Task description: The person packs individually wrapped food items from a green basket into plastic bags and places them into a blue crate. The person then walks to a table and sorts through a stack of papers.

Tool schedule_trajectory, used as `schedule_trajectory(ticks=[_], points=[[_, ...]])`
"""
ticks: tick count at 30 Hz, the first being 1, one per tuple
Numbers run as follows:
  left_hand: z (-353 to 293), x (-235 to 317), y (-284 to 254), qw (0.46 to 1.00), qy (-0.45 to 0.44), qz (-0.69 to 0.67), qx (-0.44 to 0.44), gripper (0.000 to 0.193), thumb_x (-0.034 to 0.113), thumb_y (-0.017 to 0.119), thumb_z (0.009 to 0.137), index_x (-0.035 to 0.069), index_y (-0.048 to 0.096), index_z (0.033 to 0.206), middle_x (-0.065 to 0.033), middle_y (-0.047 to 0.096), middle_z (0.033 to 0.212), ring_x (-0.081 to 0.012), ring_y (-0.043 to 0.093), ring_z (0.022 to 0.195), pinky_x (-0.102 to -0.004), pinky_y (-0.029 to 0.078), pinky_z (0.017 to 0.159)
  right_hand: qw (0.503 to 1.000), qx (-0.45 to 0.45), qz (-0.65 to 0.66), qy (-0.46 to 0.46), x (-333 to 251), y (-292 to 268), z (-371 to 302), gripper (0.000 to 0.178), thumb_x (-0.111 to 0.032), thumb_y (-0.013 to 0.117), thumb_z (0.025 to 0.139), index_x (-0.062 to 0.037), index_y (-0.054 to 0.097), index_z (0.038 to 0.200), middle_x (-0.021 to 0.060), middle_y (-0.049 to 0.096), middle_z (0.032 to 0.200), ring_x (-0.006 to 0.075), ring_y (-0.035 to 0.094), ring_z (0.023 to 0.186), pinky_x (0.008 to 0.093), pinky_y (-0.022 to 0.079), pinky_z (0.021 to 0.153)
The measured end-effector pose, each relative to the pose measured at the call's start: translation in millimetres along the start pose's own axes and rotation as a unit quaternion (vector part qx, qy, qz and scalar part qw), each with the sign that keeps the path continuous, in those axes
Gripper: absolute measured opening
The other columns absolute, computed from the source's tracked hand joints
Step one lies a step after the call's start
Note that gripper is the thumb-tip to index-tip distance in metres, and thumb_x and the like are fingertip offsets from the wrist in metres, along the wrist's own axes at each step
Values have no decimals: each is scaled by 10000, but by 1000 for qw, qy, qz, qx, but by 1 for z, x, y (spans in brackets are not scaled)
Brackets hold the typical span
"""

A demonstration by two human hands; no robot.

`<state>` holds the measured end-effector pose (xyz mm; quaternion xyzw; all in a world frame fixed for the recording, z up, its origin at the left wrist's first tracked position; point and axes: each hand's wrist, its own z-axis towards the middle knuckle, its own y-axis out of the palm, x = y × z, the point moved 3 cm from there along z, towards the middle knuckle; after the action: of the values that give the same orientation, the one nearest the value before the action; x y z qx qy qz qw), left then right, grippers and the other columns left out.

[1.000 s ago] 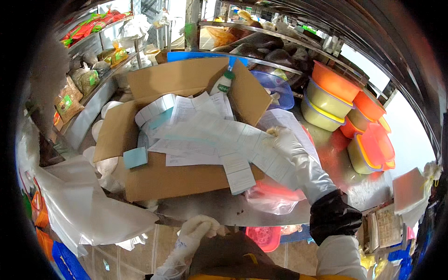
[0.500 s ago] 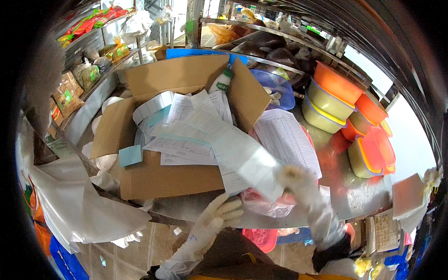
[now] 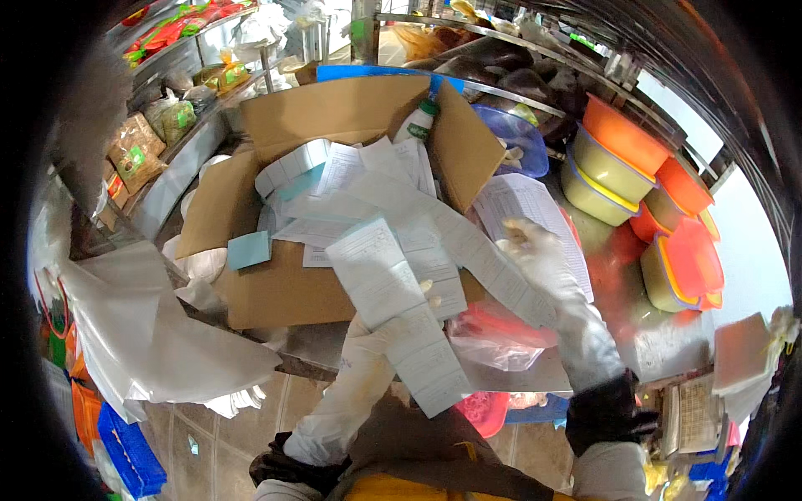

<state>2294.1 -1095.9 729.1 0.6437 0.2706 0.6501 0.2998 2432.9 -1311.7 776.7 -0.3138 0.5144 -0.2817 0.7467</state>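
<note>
A long printed paper form [image 3: 399,288] lies across my left hand [image 3: 376,334], whose gloved fingers grip its middle. The form's lower end hangs over the near table edge. To the right, my gloved right hand [image 3: 535,246] has bent fingers at the upper edge of a long paper strip [image 3: 489,259]. That strip runs from the pile of papers [image 3: 355,171] in the box, past this hand, towards the right wrist. Beneath the papers is an open cardboard box [image 3: 284,296] with its flaps spread. A small light-blue paper [image 3: 249,249] rests on its left side.
A white bottle [image 3: 416,123] stands in the box's far corner. Right of it are a blue basin [image 3: 522,138], a printed list [image 3: 510,196], pink plastic bags [image 3: 501,330] and stacked yellow and orange tubs [image 3: 601,192]. White sheeting [image 3: 150,326] hangs at left.
My left hand, empty and spread before, has risen and now grips a printed form. My right hand has moved up along the paper strip, whose end now extends past it. The view has shifted slightly.
</note>
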Motion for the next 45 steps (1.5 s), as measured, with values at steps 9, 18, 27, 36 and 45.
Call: schedule_trajectory(ticks=[9,18,27,36,45], points=[[-9,4,-15,997,-28,-62,41,478,43,590,834,-11,435,1282,-191,488,1295,-313,548,1114,-447,502,891,992,-97,36,69,8,51,39,266,-157,680,732,-38,643,967,67,650,817,125,582,737,270,475,710],[-1,-3,-17,998,-30,-41,25,463,12,555,828,-22,436,1274,-208,467,1308,-337,526,1139,-456,489,908,998,12,58,36,28,17,36,147,-128,656,782,-33,647,894,73,655,766,132,595,707,268,466,673],[-10,-9,-14,992,-88,-82,41,552,221,524,902,11,298,1359,-201,397,1360,-331,448,1212,-494,439,952,905,-11,393,161,-20,-12,-57,115,-128,635,845,-35,644,914,-7,616,749,53,507,650,199,409,609],[-1,-20,1,997,-44,-44,48,473,299,472,944,-3,397,1300,-158,517,1257,-257,549,1108,-359,489,897,950,-123,249,141,-39,46,-137,157,-124,665,794,-16,638,905,21,606,751,80,527,660,235,431,596],[-6,-3,-12,999,-2,-37,24,445,-1,494,845,-15,416,1284,-168,513,1247,-306,540,1122,-466,483,920,995,2,-98,-14,-31,13,-52,367,-202,661,758,5,608,1056,213,636,940,344,608,896,394,481,788]])
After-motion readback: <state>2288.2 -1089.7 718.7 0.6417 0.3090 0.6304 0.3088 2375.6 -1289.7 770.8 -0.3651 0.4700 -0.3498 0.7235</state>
